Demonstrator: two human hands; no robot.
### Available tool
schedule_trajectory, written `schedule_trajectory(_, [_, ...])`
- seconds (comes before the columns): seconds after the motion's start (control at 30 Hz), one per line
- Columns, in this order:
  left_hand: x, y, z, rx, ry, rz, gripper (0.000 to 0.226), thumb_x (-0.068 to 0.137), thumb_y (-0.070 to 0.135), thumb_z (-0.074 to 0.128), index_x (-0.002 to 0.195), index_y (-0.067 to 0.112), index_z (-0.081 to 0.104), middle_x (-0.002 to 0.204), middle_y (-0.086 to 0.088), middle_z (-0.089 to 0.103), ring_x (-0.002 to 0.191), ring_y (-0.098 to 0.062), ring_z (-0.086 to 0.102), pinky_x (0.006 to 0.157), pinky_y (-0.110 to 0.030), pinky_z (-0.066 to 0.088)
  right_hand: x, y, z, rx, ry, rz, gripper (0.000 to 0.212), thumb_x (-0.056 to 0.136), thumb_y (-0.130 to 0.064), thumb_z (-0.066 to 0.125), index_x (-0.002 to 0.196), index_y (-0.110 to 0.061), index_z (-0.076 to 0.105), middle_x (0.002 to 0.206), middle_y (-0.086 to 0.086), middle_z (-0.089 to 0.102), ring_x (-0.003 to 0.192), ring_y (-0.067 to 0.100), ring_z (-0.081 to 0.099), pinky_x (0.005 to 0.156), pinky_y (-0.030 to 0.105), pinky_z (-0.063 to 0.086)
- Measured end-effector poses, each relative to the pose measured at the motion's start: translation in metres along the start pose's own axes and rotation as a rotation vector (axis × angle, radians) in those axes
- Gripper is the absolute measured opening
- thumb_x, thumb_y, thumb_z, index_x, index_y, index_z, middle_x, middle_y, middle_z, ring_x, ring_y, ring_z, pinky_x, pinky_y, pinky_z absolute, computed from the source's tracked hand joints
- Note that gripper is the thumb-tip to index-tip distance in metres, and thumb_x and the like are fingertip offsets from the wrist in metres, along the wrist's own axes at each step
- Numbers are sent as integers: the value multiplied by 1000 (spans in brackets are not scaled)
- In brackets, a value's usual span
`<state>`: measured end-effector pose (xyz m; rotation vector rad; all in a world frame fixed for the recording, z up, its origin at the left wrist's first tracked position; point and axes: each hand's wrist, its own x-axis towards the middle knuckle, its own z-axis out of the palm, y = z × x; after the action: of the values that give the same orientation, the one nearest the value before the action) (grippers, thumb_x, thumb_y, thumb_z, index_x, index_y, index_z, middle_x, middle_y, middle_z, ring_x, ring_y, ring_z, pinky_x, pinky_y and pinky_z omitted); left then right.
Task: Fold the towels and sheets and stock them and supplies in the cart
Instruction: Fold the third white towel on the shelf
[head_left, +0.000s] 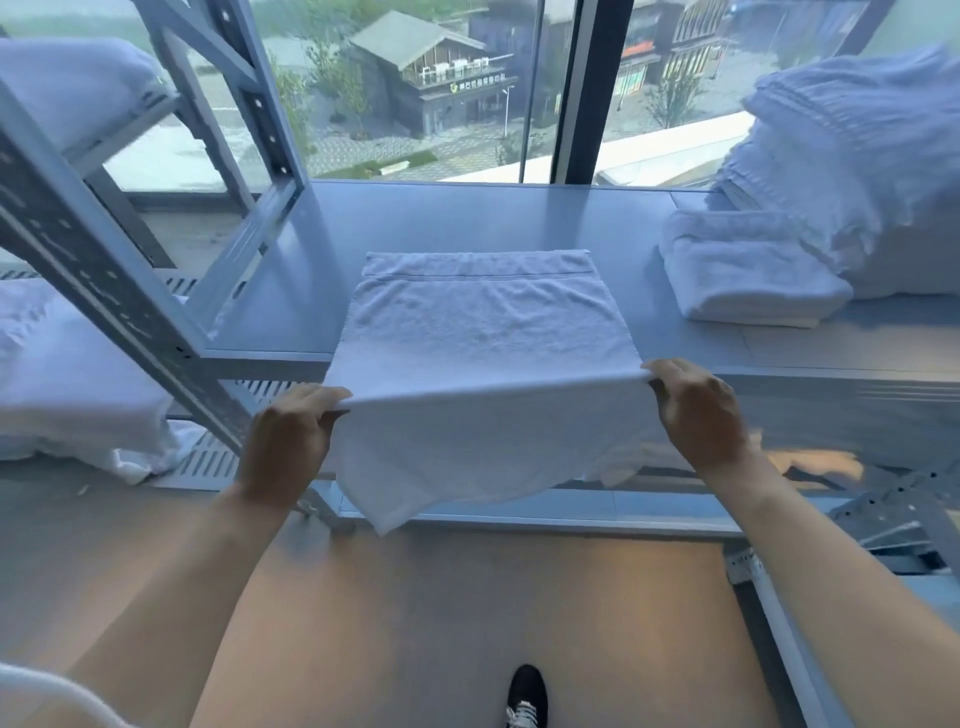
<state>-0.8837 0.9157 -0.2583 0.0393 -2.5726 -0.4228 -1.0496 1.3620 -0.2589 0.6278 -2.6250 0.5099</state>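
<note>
- White towel (483, 332) spread flat on the grey surface (467, 218) below the window (415, 88), near edge lifted off the front rim.
- Left hand (288, 441) pinching the towel's near left corner, fingers (332, 402) curled over the fold.
- Right hand (698, 410) pinching the near right corner the same way.
- Folded towel (748, 280) right of the spread towel, touching a tall stack of linens (852, 156).
- Metal rack (156, 260) left of the towel, white bedding (67, 379) on its shelf.
</note>
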Motion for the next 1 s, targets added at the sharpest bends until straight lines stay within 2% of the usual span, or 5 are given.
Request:
schedule_trajectory(0.17, [-41,-24,-45,-37,32,-2,10,89,5,79,99,9,77,87,-9,74,80,-34,70,68,-40,56,-24,-50,-14,0,34,17,14,95,-8,62,106,-9,70,98,14,73,86,42,69,72,44,54])
schedule_trajectory(0.3, [-78,-42,-83,-29,61,-54,10,91,10,77,101,12,78,92,-10,76,84,-34,71,69,-39,56,-49,-97,-19,31,68,0,28,83,0,54,103,-12,70,98,11,73,87,39,69,72,40,53])
schedule_trajectory(0.5, [-108,-52,-124,-39,61,-62,15,90,3,74,102,11,78,97,-9,75,87,-36,70,72,-40,53,-80,-139,-33,40,81,-5,30,85,-1,52,106,-11,71,102,9,74,89,38,70,75,40,55])
schedule_trajectory(0.77, [-117,-46,-137,-82,98,-62,11,90,3,75,99,8,79,94,-8,73,85,-36,69,70,-43,57,-100,-152,-55,18,84,-1,26,86,8,63,104,-7,72,98,11,74,87,39,70,73,42,56])
schedule_trajectory(1.0, [-98,-35,-101,-112,90,-41,14,89,2,75,101,7,80,93,-7,72,83,-35,69,70,-41,57,-101,-117,-56,-7,71,25,24,86,9,63,103,-5,73,97,11,75,87,38,71,72,42,57])
